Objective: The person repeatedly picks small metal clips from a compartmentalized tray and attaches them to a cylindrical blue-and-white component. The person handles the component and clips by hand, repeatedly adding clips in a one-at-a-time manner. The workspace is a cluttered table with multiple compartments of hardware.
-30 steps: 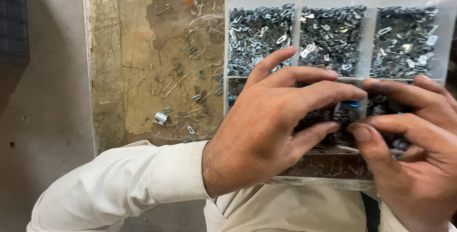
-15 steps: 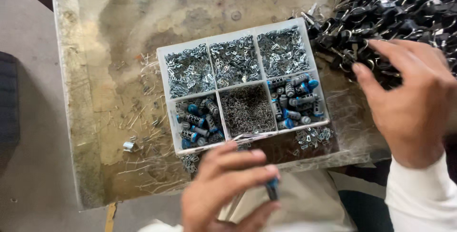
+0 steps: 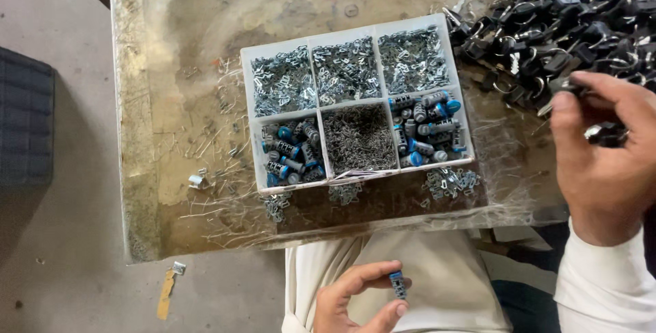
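My left hand [image 3: 355,299] sits low over my lap and pinches a small blue and grey cylinder part [image 3: 398,284] between thumb and fingers. At the right edge, my right hand [image 3: 605,162] reaches into a heap of black clips with metal loops [image 3: 547,25] and closes on one black clip [image 3: 607,133]. Between the hands stands a white tray with six compartments [image 3: 247,111]: the back three hold small metal clips, the front outer two hold blue and grey cylinders [image 3: 427,128], the front middle holds fine metal pins [image 3: 359,138].
The worn, stained worktable [image 3: 178,46] carries scattered loose pins and clips left of and in front of the tray. A dark crate [image 3: 24,128] stands on the concrete floor at left. A small metal piece and a yellow strip [image 3: 169,288] lie on the floor below the table edge.
Both hands left the tray. My left hand drew back to my lap with a cylinder part; my right hand moved right into the black clip heap. The view pulled back.
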